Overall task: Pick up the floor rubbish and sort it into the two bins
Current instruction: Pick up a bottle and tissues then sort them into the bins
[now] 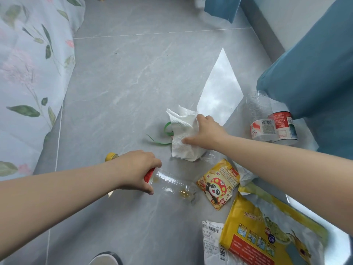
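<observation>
Both arms reach down over the grey tiled floor (118, 88). The left hand (138, 168) is wrapped round a clear bottle (172, 185) lying on its side, fingers closed on the end with the red label; its yellow cap (110, 156) pokes out on the far side of the hand, and a little amber liquid sits in the right end. The right hand (207, 131) has its fingers pinched on a crumpled white tissue (183, 138), which lies on the floor just beyond the bottle, partly over a green ribbon (166, 133). Near right of the bottle lies a yellow snack packet (217, 183), then a bigger yellow bag (267, 230) and a receipt (211, 240). Two more clear bottles (271, 123) rest far right against a blue curtain (309, 73). A flowered bedsheet (28, 73) hangs at the left.
</observation>
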### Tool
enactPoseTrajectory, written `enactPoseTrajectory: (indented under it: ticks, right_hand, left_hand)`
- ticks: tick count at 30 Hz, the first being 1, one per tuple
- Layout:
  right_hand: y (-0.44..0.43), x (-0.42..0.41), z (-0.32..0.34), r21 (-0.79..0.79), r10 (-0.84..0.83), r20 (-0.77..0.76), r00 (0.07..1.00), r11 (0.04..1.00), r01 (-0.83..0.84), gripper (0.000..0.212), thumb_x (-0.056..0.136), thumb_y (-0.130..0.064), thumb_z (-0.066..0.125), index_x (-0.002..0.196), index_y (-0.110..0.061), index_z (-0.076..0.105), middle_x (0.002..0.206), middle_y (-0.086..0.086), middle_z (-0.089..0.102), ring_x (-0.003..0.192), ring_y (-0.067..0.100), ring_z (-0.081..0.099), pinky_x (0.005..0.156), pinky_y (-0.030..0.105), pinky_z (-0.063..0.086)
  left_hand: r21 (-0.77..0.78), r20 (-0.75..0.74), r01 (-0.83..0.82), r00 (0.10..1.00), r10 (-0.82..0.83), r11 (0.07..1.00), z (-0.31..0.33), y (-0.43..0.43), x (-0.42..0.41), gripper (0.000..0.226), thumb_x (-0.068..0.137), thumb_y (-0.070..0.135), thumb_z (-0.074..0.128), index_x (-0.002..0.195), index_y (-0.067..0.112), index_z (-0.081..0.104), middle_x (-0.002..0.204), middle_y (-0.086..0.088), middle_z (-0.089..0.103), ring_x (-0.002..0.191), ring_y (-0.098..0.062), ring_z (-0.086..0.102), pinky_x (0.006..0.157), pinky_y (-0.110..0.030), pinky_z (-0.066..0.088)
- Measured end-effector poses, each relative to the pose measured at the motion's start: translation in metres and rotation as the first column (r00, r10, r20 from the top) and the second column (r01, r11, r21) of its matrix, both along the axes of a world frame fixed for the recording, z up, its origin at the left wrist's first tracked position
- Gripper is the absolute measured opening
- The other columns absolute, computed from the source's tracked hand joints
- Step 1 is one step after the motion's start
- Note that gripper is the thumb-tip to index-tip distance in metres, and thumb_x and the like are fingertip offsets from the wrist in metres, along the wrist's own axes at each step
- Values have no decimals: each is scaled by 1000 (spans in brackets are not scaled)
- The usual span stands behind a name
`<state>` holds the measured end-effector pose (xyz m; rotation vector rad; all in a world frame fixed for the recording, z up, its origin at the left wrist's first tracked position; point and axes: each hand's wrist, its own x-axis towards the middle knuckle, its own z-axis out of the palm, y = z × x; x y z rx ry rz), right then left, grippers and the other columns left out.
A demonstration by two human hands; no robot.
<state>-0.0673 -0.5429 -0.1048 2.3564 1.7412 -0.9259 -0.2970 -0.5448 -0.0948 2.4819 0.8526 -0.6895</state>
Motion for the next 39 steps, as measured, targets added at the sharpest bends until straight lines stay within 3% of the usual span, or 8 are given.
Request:
enactPoseTrajectory:
  ticks: [8,14,17,20,24,28,32,39]
  right_hand:
    - [7,-21,-14,47,-145,41,989,989,143,79,70,-58,74,125,-13,41,128,10,39,119,32,42,81,35,38]
    - [2,-11,-18,20,-137,-27,990,990,138,68,70,-44,77,121,-14,44,113,5,51,105,28,57,75,33,45]
    - [2,-2,-14,-17,-150,-76,986,989,149,29,72,-35,75,86,-17,57,86,-1,60,89,25,62,64,29,45]
    - [1,9,-7,5,-163,-130,978,986,165,22,78,-28,65,64,-22,49,68,-4,53,78,24,59,54,26,38]
    - [-5,29,10,66,-242,-301,922,959,274,8,81,-26,68,80,-21,61,80,-4,60,84,18,58,68,28,43]
    - [-18,48,26,-39,-289,-349,891,955,294,32,78,-18,72,109,-10,67,101,6,68,94,22,64,78,34,55]
    - [-38,61,40,-167,-329,-330,885,943,288,32,81,-22,73,108,-9,62,88,1,60,73,10,54,54,22,43]
    - [-78,55,29,-232,-257,-187,948,950,211,59,70,-43,81,115,-15,55,107,4,62,83,17,57,58,24,43]
  left_hand:
    - [17,4,1,1000,-1,1000,-1,0,-1,68,71,60,69,127,30,47,113,7,53,108,-17,50,75,-27,38]
    - [-2,7,-22,1000,22,1000,-2,-1,-2,63,71,59,70,122,27,51,112,7,53,108,-17,51,74,-27,38]
    - [-4,10,-21,1000,21,1000,0,-1,-1,62,71,57,71,122,27,52,110,8,54,107,-16,51,71,-26,34]
    - [-3,2,-18,1000,18,1000,0,-2,-1,59,71,57,71,118,26,54,105,8,54,103,-15,52,69,-26,35]
    - [-16,-10,-17,1000,16,1000,1,-2,1,59,70,57,71,116,25,54,104,8,54,101,-15,53,78,-30,44]
    - [-11,-27,-4,1000,4,1000,3,-2,3,61,71,58,71,119,26,51,103,8,52,101,-15,51,83,-30,45]
    - [-2,-47,10,999,-10,1000,2,-4,5,65,72,59,70,125,29,47,107,10,51,105,-14,50,87,-29,44]
    - [-2,-87,10,996,-10,1000,4,-6,9,64,72,59,70,124,29,48,108,10,51,104,-14,51,85,-29,45]
